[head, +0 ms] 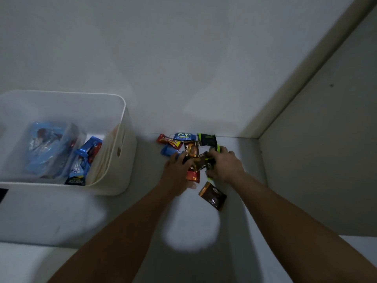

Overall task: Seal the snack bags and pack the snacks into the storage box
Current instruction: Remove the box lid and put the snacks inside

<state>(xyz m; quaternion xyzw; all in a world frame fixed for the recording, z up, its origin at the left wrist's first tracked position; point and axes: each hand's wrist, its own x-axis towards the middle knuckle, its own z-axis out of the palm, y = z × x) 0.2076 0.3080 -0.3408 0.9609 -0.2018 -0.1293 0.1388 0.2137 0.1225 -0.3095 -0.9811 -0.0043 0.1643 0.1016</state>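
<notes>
A pile of small snack packs lies on the white surface by the wall: a red bar (169,141), a blue pack (184,136), a black-and-green pack (207,139), a brown Nextar pack (190,150). My left hand (177,170) rests on the pile's left side, fingers curled over a brown pack and a red pack (193,176). My right hand (223,165) grips a dark pack with green edges (208,162). Another brown pack (213,198) lies alone, nearer to me. The white storage box (124,119) stands at left, holding blue bags (46,148) and several small packs.
A wall rises right behind the pile, and a side wall meets it at right (306,160). The box has a slot handle (120,146) on the side facing the pile. A dark object (3,194) shows at the far left edge.
</notes>
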